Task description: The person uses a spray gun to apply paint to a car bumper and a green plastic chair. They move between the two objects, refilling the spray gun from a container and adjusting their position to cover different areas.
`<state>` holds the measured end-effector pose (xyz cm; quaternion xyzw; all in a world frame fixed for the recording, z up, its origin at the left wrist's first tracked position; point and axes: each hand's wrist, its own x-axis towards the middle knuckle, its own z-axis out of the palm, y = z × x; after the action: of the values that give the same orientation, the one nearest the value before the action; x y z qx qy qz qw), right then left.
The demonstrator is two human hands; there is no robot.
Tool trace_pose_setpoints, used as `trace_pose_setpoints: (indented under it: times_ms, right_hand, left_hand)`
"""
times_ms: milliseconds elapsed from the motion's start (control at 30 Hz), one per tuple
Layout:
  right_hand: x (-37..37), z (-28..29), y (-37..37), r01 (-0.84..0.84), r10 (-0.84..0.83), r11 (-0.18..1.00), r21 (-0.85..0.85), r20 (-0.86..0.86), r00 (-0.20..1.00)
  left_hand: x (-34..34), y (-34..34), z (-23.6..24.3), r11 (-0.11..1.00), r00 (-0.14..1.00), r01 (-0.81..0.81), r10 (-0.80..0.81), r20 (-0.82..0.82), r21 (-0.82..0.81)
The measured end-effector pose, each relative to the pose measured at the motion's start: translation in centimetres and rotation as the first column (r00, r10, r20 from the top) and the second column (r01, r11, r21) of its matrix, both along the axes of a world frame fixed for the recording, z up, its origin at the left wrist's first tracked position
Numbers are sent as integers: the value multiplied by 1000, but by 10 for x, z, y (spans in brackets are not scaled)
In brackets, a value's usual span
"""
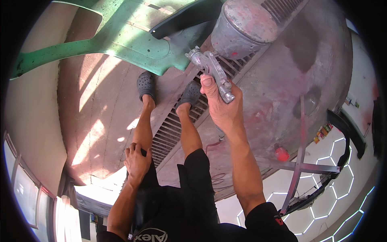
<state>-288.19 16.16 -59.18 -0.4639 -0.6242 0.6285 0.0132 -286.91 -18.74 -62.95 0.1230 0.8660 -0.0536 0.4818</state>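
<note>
My right hand (pixel 223 105) is wrapped round the handle of a paint-specked metal spray gun (pixel 213 70). The gun's nozzle end points up and left, toward a green panel (pixel 137 42) with large cut-outs that looks like a vehicle body part. A gap separates the nozzle from that panel's lower right corner. Fingers laid along my left knee, my left hand (pixel 137 161) holds nothing. A hose end (pixel 220 135) shows below the right hand; its link to the gun is hidden.
A paint-stained bucket (pixel 242 32) stands just beyond the gun. Beside the green panel lies a long black part (pixel 185 18). A slotted floor drain (pixel 173 129) runs diagonally under my feet. To the right are a metal stand (pixel 300 141) and a red object (pixel 281 153).
</note>
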Motion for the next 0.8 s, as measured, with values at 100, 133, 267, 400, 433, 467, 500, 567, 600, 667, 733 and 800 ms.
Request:
trace_pose_setpoints:
  times_ms: [100,133,267,400,433,467,500,567,600,667,733,800]
  right_hand:
    - [1,4,29,28,-36,996,83,92,995]
    - [0,7,38,61,-71,992,111,93,993]
    - [-2,22,64,182,-212,964,196,145,966]
    - [-4,29,69,199,-244,936,289,129,961]
    - [-5,30,67,198,-246,932,303,129,961]
    - [-8,31,63,197,-236,941,275,118,964]
    - [-10,32,57,195,-226,949,246,108,968]
    - [-14,33,46,157,-180,973,170,131,975]
    - [-14,33,40,123,-142,985,121,164,976]
    - [-16,27,26,23,-36,996,83,164,986]
    - [-22,22,6,1,-6,999,54,75,997]
    - [-28,24,-8,-35,36,999,-26,44,998]
  left_hand:
    - [-1,2,0,1000,1000,9,-9,-7,9]
    - [-1,3,0,1000,1000,12,-12,-8,7]
    - [-5,7,1,1000,1000,24,-24,7,-7]
    - [-5,5,0,1000,1000,28,-28,6,0]
    - [-4,5,-1,1000,1000,23,-23,13,-4]
    - [-4,5,-2,1000,1000,18,-18,14,-10]
    - [-4,5,-2,1000,1000,17,-17,11,-5]
    - [-4,5,-2,1000,1000,15,-15,6,3]
    - [-4,6,-1,1000,1000,10,-10,7,-2]
    - [-5,7,0,1000,1000,0,0,9,-15]
    - [-5,6,-1,1000,1000,1,-1,14,-19]
    - [-5,6,-2,1000,1000,-3,3,18,-23]
